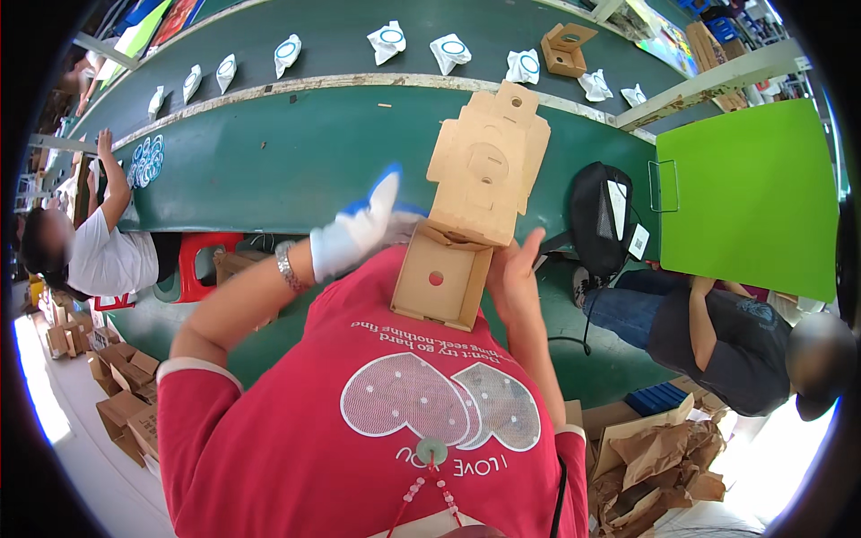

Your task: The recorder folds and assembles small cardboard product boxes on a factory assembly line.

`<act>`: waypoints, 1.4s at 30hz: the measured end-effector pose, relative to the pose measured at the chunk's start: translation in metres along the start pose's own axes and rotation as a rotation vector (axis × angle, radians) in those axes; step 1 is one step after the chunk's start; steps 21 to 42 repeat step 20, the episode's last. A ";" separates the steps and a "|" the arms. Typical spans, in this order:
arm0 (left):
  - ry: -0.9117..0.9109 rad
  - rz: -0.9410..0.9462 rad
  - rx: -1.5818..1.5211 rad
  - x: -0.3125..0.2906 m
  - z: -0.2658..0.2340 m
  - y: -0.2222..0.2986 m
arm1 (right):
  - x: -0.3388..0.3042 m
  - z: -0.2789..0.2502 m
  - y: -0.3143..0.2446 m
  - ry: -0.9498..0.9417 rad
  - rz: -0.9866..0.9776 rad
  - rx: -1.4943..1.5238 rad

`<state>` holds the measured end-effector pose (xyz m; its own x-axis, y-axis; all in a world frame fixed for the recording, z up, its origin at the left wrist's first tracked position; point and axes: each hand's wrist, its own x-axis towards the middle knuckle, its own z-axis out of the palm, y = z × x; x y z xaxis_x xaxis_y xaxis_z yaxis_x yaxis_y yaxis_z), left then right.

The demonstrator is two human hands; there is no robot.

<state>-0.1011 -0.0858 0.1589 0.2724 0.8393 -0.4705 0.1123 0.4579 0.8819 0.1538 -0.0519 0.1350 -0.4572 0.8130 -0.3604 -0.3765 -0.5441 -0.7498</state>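
Note:
An unfolded brown cardboard box (pixel 439 291) is held up in front of my red shirt, its shallow tray tilted toward me. A round hole shows in the tray's base, and its long lid flap (pixel 489 166) stands raised over the table edge. My left hand (pixel 363 231), in a white glove with blue on it, has its thumb up; its fingers reach the box's left edge and are partly hidden behind it. Bare, my right hand (pixel 517 282) presses along the right side, thumb raised and fingers mostly hidden behind the cardboard.
A green worktable (pixel 296 161) spans ahead. Behind it, a dark conveyor (pixel 341 63) carries several white wrapped items and an open small box (pixel 565 49). Blue-white rings (pixel 146 161) lie left. A black bag (pixel 599 215) and green board (pixel 749 197) stand right. People sit at both sides.

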 end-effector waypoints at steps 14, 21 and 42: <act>-0.426 -0.322 -0.368 0.054 -0.022 0.037 | 0.027 -0.011 -0.054 -0.261 -0.008 -0.664; -0.480 -0.176 0.998 0.073 0.001 0.077 | 0.021 0.005 -0.053 -0.187 -0.144 -1.047; -0.480 -0.176 0.998 0.073 0.001 0.077 | 0.021 0.005 -0.053 -0.187 -0.144 -1.047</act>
